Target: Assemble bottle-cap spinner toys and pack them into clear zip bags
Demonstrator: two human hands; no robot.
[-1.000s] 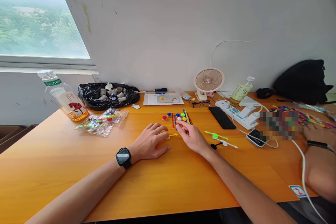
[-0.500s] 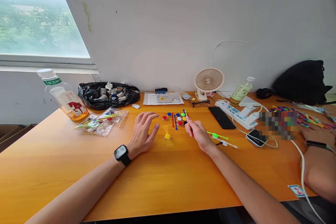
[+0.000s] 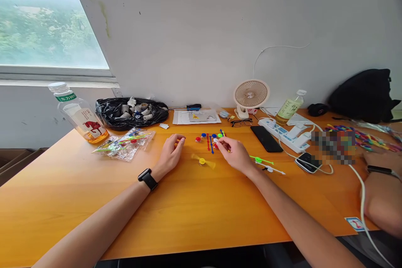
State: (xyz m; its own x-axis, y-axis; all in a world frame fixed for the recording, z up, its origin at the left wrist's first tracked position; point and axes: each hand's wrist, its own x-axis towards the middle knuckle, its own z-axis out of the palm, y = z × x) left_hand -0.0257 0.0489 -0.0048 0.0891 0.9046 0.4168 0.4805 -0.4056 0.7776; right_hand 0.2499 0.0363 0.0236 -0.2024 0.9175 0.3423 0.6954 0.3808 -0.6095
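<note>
A yellow spinner (image 3: pixel 202 161) turns on the table between my hands, its arms smeared by motion. To its left my left hand (image 3: pixel 171 153) is loosely open, with nothing visible in it. My right hand (image 3: pixel 232 153) pinches a small white round piece (image 3: pixel 215 140) between thumb and fingertips, among the other parts. Around it lie a red round piece (image 3: pixel 198 139), a blue round piece (image 3: pixel 204 135), a red arrow-shaped stick (image 3: pixel 207 142) and a blue arrow-shaped stick (image 3: pixel 211 145). Right of that hand rest a green spinner (image 3: pixel 258 160) and a white spinner (image 3: pixel 269 169).
At left stand a large bottle (image 3: pixel 84 115), a clear bag of parts (image 3: pixel 127 144) and a black plastic bag (image 3: pixel 109 121). A fan (image 3: pixel 251 94), phone (image 3: pixel 266 138), power strip (image 3: pixel 279 134) and smaller bottle (image 3: pixel 289 109) are at right, beside another person's arm (image 3: pixel 383 192).
My right hand has lowered, now pinching the white round piece. The left hand's fingers have drawn closer together. The yellow spinner's blurred arms have turned.
</note>
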